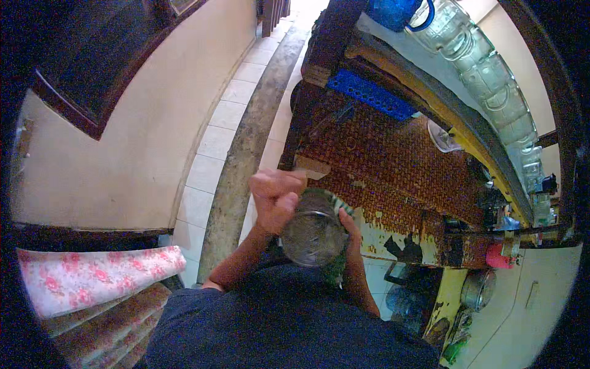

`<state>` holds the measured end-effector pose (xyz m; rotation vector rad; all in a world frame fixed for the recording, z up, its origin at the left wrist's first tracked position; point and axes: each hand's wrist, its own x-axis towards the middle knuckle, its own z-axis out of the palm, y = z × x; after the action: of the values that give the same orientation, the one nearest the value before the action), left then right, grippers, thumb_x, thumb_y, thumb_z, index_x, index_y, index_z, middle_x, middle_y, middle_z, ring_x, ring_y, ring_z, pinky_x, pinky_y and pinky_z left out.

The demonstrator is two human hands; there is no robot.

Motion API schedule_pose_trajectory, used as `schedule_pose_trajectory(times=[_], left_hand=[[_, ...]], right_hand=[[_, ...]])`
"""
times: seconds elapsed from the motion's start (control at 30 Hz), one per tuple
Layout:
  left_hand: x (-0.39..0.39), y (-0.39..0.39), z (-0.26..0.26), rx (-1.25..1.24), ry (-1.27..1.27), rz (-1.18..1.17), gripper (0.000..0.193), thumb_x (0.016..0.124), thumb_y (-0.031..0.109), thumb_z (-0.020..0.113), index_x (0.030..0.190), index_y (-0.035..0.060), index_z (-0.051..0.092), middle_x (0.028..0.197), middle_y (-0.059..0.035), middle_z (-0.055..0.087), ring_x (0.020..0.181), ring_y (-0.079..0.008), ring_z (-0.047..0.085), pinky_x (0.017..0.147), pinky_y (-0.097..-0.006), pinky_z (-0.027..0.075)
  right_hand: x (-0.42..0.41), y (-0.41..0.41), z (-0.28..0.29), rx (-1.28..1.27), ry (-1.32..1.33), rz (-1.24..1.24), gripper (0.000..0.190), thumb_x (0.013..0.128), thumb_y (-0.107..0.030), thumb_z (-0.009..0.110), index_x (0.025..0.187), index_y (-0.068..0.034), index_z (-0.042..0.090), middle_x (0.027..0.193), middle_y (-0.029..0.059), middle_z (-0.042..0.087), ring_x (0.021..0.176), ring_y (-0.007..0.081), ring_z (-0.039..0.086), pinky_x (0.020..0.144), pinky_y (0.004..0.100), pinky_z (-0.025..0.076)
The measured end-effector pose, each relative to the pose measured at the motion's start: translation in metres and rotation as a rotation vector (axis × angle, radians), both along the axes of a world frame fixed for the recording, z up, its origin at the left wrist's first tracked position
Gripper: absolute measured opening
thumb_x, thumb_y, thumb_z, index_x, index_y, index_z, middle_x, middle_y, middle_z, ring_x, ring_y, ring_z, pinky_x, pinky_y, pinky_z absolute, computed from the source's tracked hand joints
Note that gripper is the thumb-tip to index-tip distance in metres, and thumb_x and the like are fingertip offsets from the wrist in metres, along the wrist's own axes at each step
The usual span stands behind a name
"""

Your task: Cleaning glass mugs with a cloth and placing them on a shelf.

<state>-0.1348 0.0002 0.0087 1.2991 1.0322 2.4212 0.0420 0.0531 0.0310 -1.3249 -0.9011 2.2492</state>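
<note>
A round, clear jar-like container (314,240) is in front of my chest, blurred by motion. My right hand (352,233) grips its right side, with the thumb up along the edge. A green-and-white striped cloth (340,203) shows between that hand and the container, and more green material hangs below. My left hand (276,198) is curled into a fist at the container's upper left. Blur hides whether it touches the rim, and I see nothing inside it.
A worn brown woven-patterned tabletop (387,157) lies ahead, bearing a blue perforated strip (368,94). Clear plastic containers (488,74) and a blue jug (396,14) line a raised shelf. A floral cloth (106,276) is at left. A tiled floor (221,124) runs beside the wall.
</note>
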Motion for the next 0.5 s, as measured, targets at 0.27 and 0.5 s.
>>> schedule_pose_trajectory(times=[0.27,0.5], left_hand=[[0.035,-0.003,0.003,-0.789,-0.039,0.518,0.033,0.089,0.02,0.067,0.064,-0.0013,0.063,0.05,-0.0019,0.05,0.045,-0.0064,0.044,0.04,-0.0255,0.033],[0.065,-0.017,0.021,-0.704,-0.28,0.075,0.038,0.098,0.031,0.053,0.083,-0.0028,0.063,0.058,-0.006,0.057,0.05,-0.0101,0.049,0.048,-0.0301,0.04]], right_hand=[[-0.002,-0.02,-0.041,0.882,0.124,-0.16,0.042,0.088,-0.04,0.067,0.114,-0.007,0.061,0.112,0.0117,0.058,0.102,0.0257,0.057,0.081,0.0404,0.049],[0.001,-0.014,-0.039,1.754,-0.189,-0.077,0.061,0.074,-0.045,0.076,0.118,-0.005,0.065,0.116,0.0196,0.059,0.107,0.039,0.052,0.1,0.0479,0.034]])
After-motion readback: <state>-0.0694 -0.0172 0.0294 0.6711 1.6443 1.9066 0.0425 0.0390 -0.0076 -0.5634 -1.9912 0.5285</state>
